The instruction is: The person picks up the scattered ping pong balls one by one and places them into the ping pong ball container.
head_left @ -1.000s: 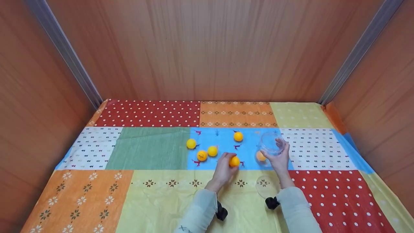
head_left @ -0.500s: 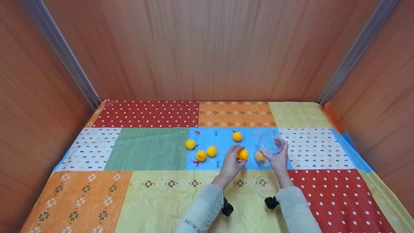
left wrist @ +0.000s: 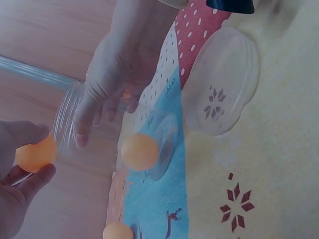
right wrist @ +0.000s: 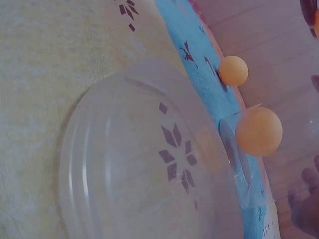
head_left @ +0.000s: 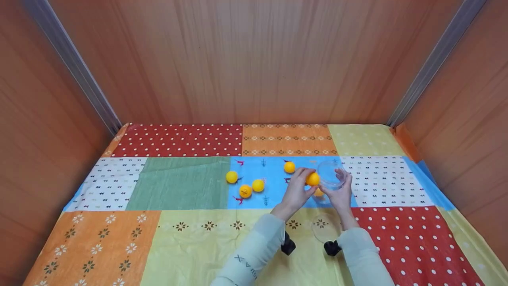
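My left hand (head_left: 295, 194) pinches an orange ping-pong ball (head_left: 312, 179) between thumb and fingers, right beside the rim of a clear plastic jar (left wrist: 67, 124). My right hand (head_left: 342, 196) grips that jar near its top, with the thumb on the near side and fingers round the far side. The jar stands upright on the blue patch of the cloth. At its bottom lies one ping-pong ball (left wrist: 140, 152), seen through the wall. A clear round lid (left wrist: 222, 82) lies flat on the yellow patch, in front of the jar.
Behind my left hand rests an orange ball (head_left: 289, 167). Farther left sit a yellow ball (head_left: 258, 185), an orange ball with a printed mark (head_left: 245, 191) and another yellow ball (head_left: 232, 177). A patchwork tablecloth (head_left: 186, 180) covers the table; wood-grain panels (head_left: 254, 59) enclose it.
My left hand has carried the orange ball up and to the right, from over the blue patch to the jar's rim. My right hand keeps its hold on the jar.
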Demonstrator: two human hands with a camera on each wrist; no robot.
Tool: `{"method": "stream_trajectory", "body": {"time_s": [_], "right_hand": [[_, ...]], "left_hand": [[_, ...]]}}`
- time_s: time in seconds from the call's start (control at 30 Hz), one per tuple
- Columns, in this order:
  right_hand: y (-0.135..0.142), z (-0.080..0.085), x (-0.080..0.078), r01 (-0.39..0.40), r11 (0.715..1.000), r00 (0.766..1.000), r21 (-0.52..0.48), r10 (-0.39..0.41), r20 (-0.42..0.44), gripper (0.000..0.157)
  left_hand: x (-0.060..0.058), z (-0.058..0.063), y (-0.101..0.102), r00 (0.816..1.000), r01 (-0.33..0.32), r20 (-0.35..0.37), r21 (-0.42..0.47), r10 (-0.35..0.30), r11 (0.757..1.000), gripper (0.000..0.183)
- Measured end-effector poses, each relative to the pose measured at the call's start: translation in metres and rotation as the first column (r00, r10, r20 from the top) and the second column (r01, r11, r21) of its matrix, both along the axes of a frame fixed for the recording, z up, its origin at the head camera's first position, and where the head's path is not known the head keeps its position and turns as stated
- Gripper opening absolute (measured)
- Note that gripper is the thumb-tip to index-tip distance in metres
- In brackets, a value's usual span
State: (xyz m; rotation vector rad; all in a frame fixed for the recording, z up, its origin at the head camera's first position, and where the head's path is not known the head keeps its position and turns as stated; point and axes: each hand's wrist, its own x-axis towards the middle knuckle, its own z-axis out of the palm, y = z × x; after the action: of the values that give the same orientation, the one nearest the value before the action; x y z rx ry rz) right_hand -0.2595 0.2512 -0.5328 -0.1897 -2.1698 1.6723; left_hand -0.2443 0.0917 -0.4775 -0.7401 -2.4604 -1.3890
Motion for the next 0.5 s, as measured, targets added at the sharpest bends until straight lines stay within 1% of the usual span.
{"method": "stream_trajectory", "body": {"time_s": [0.07, 0.17, 0.3, 0.43, 0.5], "right_hand": [[0.0, 0.0, 0.0, -0.008, 1.0, 1.0, -0.002, 0.008, 0.007, 0.075], [0.001, 0.002, 0.001, -0.027, 1.0, 1.0, -0.012, 0.028, 0.011, 0.075], [0.001, 0.003, 0.003, -0.053, 0.998, 0.998, -0.025, 0.054, 0.023, 0.075], [0.002, 0.003, 0.003, -0.059, 0.998, 0.998, -0.012, 0.06, 0.022, 0.074], [0.003, 0.002, 0.003, -0.053, 0.999, 0.998, 0.008, 0.053, 0.016, 0.073]], "left_hand": [[-0.001, 0.004, 0.004, 1.0, 0.009, -0.012, 0.003, -0.009, 1.0, 0.04], [-0.003, 0.009, 0.009, 1.0, 0.009, -0.011, -0.005, -0.009, 1.0, 0.041], [-0.005, 0.015, 0.017, 1.0, 0.001, 0.003, -0.018, -0.001, 1.0, 0.043], [-0.007, 0.019, 0.026, 1.0, -0.011, -0.003, -0.035, 0.011, 0.999, 0.042], [-0.008, 0.021, 0.03, 1.0, -0.02, 0.005, -0.046, 0.02, 0.999, 0.042]]}}
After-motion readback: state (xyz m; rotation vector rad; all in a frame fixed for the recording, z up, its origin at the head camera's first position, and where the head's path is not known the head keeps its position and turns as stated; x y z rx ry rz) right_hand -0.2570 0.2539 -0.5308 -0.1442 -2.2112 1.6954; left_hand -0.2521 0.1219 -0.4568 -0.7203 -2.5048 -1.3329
